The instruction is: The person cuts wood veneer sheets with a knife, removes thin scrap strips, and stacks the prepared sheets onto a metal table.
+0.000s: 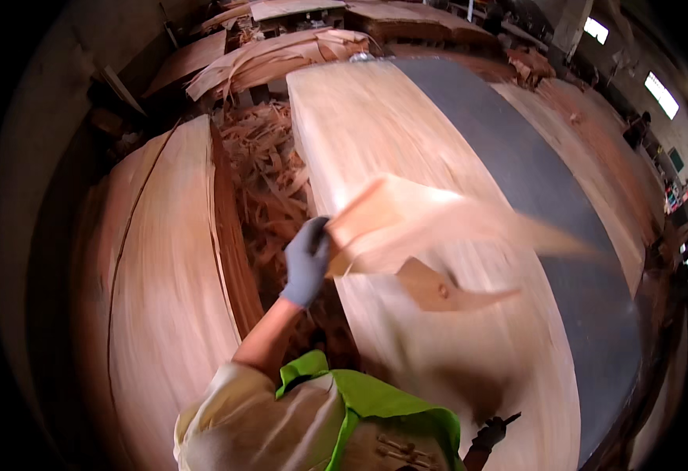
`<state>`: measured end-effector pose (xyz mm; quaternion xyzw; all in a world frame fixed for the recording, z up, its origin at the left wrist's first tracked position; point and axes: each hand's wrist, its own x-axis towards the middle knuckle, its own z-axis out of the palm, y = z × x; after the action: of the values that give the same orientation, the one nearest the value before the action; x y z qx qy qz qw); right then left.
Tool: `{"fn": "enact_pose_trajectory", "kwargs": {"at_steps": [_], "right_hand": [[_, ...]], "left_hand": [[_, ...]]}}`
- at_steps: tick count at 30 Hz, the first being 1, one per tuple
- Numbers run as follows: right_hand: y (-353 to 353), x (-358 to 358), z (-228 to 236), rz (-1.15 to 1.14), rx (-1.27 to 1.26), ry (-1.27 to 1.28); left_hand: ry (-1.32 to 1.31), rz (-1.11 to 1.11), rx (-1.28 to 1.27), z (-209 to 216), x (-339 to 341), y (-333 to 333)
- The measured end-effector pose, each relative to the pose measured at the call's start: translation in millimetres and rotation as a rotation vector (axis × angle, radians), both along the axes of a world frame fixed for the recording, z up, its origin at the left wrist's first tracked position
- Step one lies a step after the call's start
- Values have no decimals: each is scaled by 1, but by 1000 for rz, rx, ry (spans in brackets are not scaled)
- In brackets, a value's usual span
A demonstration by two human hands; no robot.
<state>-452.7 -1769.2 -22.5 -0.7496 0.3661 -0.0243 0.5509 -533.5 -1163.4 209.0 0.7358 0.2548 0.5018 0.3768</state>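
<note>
Sheet [407,220] above the stack [383,118], edge gripped by the left hand [306,263], probably wants gentle handling; right hand [488,434], grip unclear.

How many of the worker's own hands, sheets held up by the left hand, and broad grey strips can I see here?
Hands: 2, the left hand in a grey glove and the right hand, dark and low in the view
Held sheet: 1, blurred
Grey strip: 1
Total: 4
</note>
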Motion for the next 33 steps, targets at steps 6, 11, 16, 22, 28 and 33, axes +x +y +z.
{"fn": "enact_pose_trajectory", "kwargs": {"at_steps": [6,11,16,22,28,33], "right_hand": [[215,62,29,384,63,27],[389,93,70,721,103,-39],[514,137,74,932,-18,-18],[659,183,60,1030,-1,4],[833,231,38,1080,102,-42],[984,280,39,997,266,-9]], "left_hand": [[-56,203,-661,-115,-132,186],[-183,522,-492,-112,-214,273],[-317,674,-455,-115,-241,333],[-292,654,-470,-107,-195,429],[-224,514,-352,-117,-115,604],[-155,448,-282,-76,-46,755]]}}
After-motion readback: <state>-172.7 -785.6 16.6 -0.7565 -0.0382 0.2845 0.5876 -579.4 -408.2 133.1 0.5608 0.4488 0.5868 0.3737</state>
